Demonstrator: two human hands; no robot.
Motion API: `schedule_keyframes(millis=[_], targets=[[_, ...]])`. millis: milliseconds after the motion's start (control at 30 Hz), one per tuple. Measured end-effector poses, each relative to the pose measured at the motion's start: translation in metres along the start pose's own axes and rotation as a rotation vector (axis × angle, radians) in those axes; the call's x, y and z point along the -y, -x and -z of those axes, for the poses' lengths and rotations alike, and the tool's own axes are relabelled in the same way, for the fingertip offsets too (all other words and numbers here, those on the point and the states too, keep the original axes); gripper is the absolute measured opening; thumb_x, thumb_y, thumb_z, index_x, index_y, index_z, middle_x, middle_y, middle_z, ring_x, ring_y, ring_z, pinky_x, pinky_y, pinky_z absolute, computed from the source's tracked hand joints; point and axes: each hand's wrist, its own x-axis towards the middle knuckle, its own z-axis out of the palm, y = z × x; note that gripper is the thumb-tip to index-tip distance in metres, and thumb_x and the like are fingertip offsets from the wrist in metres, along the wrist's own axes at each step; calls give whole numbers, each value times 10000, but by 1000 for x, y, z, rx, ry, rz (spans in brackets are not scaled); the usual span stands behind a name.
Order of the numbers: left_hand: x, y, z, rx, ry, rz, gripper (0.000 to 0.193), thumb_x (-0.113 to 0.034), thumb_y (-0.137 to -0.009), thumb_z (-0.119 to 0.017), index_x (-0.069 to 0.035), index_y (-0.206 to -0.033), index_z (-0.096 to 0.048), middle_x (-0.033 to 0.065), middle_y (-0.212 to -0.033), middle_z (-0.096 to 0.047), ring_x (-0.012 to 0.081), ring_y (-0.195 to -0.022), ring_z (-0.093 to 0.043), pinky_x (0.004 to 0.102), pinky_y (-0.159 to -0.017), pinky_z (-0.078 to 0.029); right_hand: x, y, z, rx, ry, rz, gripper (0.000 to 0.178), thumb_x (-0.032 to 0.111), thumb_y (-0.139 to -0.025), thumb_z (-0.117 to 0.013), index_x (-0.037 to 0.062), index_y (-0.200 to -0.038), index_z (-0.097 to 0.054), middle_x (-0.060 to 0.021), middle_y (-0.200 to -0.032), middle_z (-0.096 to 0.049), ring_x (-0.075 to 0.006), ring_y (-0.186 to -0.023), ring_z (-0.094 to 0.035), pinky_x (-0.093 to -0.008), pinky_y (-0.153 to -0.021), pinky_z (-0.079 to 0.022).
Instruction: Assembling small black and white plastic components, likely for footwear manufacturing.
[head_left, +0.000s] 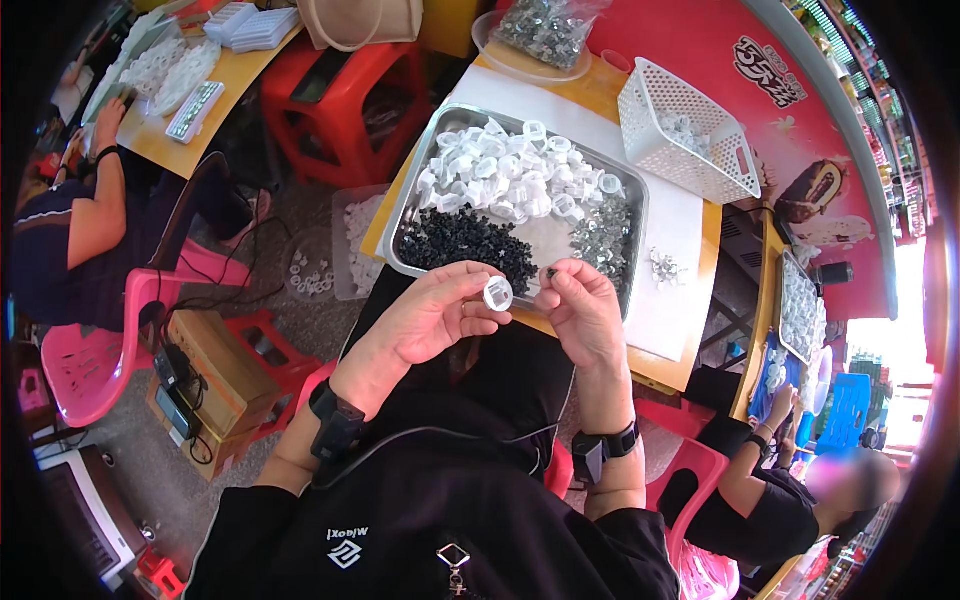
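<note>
Two pinches | left grip: clear cap | right grip: dark piece | metal tray ahead | white basket beside tray

Left forearm slants forward and inward; right forearm runs almost straight ahead. Left hand near tray's near edge, fingertips pinched, lower fingers curled. Right hand at same edge, thumb and index pinched tight, other fingers folded. Hands apart, narrow gap between, fingertips facing.
</note>
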Motion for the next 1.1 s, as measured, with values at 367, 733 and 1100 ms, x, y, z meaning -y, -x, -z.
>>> schedule_keyframes(millis=[367, 733, 1100], targets=[[7, -5, 4, 26, 20, 12, 224, -218, -970, -558, -30, -1080, -612, 48, -882, -657, 135, -752, -660, 236, -655, -564, 3, 13, -41, 25, 1385, 610, 157, 28, -720, -764, 70, -850, -686, -38, -849, -620, -171, -747, -612, -274, -673, -488], [8, -3, 1, -11, -75, -24, 163, -165, -945, -599, -23, -1008, -652, 35, -850, -649, 111, -733, -631, 240, -668, -546, 8, 11, -50, 194, 1696, 928, 191, 60, -675, -764, 80, -842, -675, -27, -827, -608, -206, -787, -591, -344, -740, -447], [5, -4, 6, 80, -105, -28, 185, -183, -944, -604, -24, -1031, -639, 30, -861, -638, 115, -750, -628, 240, -673, -539, 0, 9, -44, 101, 1334, 366, 177, 31, -774, -734, 19, -936, -664, -39, -860, -611, -140, -777, -617, -271, -735, -488]])
